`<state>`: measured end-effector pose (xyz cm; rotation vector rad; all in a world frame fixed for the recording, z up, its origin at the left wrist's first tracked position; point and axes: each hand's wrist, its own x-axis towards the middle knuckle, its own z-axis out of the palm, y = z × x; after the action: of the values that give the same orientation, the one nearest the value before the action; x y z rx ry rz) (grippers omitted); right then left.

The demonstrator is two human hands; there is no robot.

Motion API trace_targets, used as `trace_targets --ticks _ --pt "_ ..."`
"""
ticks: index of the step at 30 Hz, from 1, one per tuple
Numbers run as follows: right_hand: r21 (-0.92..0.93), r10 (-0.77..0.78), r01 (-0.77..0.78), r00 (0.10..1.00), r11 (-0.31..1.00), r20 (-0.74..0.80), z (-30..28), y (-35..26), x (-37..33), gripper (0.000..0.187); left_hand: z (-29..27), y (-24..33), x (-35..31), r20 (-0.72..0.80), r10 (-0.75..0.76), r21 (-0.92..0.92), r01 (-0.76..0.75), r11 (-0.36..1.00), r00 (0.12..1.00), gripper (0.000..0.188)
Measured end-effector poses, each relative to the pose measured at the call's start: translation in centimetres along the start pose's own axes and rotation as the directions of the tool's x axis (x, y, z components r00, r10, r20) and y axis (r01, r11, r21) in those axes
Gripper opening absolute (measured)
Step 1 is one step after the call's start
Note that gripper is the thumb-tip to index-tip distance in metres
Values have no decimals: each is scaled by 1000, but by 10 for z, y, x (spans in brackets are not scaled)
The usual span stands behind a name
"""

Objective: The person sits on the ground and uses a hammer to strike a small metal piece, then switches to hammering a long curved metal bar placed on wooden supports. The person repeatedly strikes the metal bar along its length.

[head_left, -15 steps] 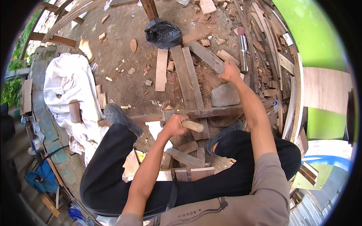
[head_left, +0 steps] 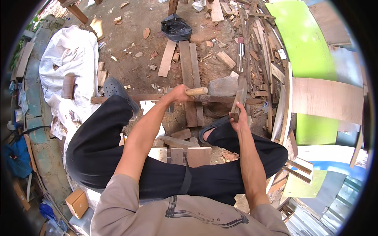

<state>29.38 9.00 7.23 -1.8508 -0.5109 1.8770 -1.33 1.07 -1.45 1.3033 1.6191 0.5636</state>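
Note:
My left hand point(head_left: 179, 93) is closed around a hammer point(head_left: 198, 91), its pale wooden handle sticking out to the right. Its grey head, below and left of the fist, is only partly visible. In my right hand point(head_left: 241, 119), a short weathered wooden board point(head_left: 241, 91) is gripped by its near end and points away from me. A long dark wooden beam point(head_left: 138, 98) lies crosswise beneath the hammer. Two long planks point(head_left: 191, 74) run away from me, across that beam. Beside the board's left edge rests a grey stone block point(head_left: 221, 85).
A black plastic bag point(head_left: 175, 28) sits at the planks' far end. White cloth point(head_left: 80, 47) covers the left side. Wood scraps point(head_left: 226, 60) litter the dirt, and a metal chisel-like tool point(head_left: 240, 55) lies at the right. Short wooden pieces point(head_left: 199, 156) are between my legs.
My right hand has lifted the board off the ground and drawn it nearer to me and tilted it. The left hand still grips the hammer. The whole view has shifted.

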Motion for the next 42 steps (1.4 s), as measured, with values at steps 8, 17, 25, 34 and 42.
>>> trace_targets --ticks 8,17,25,34,42 --pt "-259 -27 155 898 953 439 33 63 -100 60 11 -26 18 -32 187 -9 -188 982 982 30" --pt "72 -341 334 927 940 159 29 73 -98 45 0 -2 0 84 127 -44 -124 991 988 26" --pt "30 -154 152 947 988 283 40 120 -88 52 -8 1 2 104 62 -73 -55 996 993 24" --pt "459 -136 196 978 867 -160 -1 60 -48 37 -4 -20 7 113 118 -84 -109 990 987 22" --pt "-54 -292 325 902 944 318 32 93 -95 56 -18 -4 -5 101 113 -118 -101 988 988 24"
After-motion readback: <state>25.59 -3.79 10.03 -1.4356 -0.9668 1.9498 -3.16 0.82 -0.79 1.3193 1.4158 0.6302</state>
